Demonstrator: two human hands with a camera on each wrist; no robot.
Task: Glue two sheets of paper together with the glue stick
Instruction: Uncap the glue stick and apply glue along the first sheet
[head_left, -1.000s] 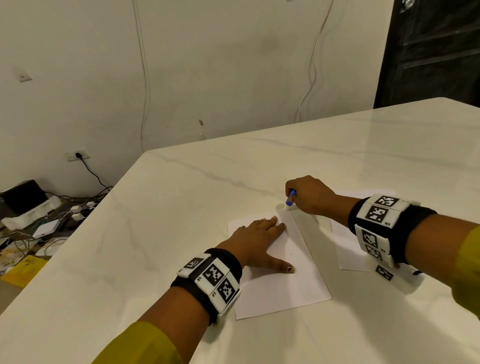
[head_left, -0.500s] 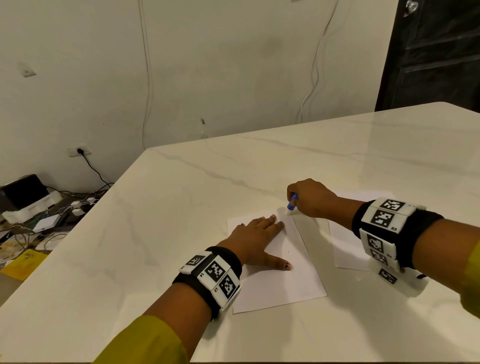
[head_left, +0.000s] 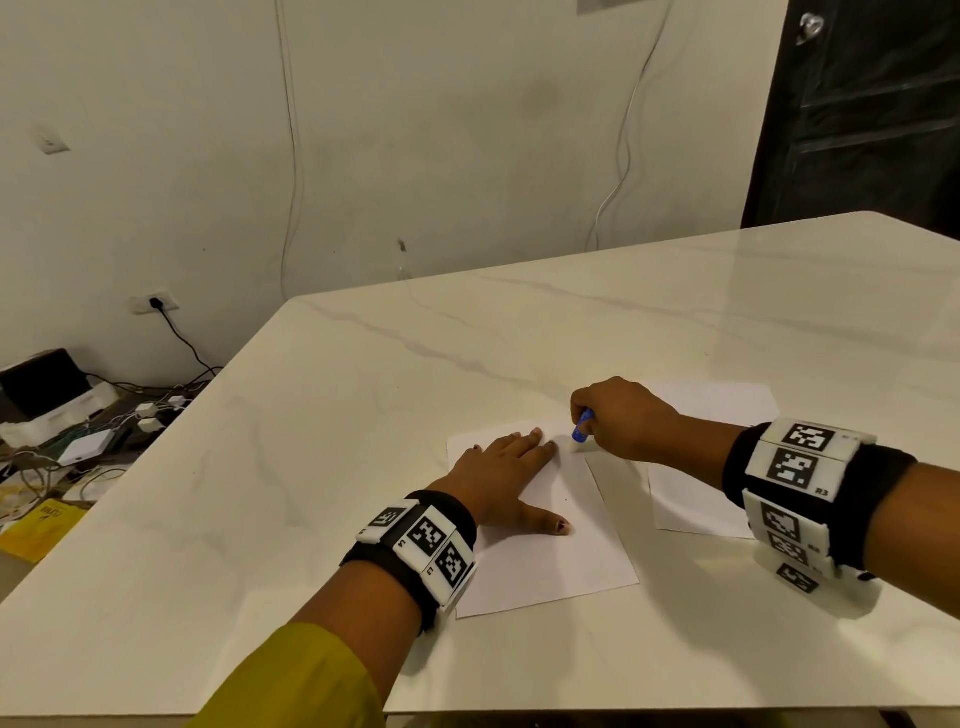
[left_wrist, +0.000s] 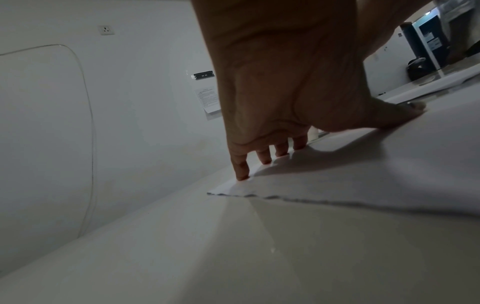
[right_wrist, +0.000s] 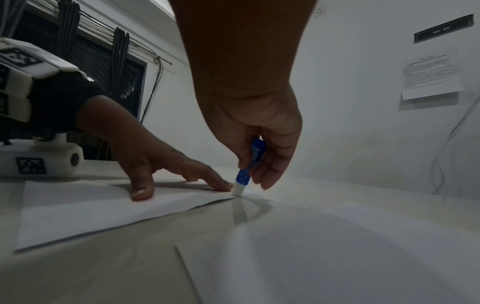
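Observation:
A white sheet of paper (head_left: 561, 561) (right_wrist: 85, 207) (left_wrist: 363, 181) lies on the marble table (head_left: 363, 467). My left hand (head_left: 511, 470) (right_wrist: 161, 164) (left_wrist: 280, 115) presses it flat with straight fingers and spread thumb. My right hand (head_left: 618, 421) (right_wrist: 259, 144) grips a small blue glue stick (head_left: 583, 424) (right_wrist: 249, 166). Its white tip touches the sheet's far right edge, close to my left fingertips. A second white sheet (head_left: 706, 483) (right_wrist: 337, 257) lies to the right, partly under my right forearm.
The table's left edge (head_left: 156, 457) drops to a floor with cables, chargers and a yellow book (head_left: 44, 525). A wall with hanging wires (head_left: 291, 156) stands behind the table. A dark door (head_left: 862, 114) is at the far right.
My right hand has drawn the glue stick a little nearer along the sheet's right edge, from the far corner. My left hand has stayed pressed on the paper.

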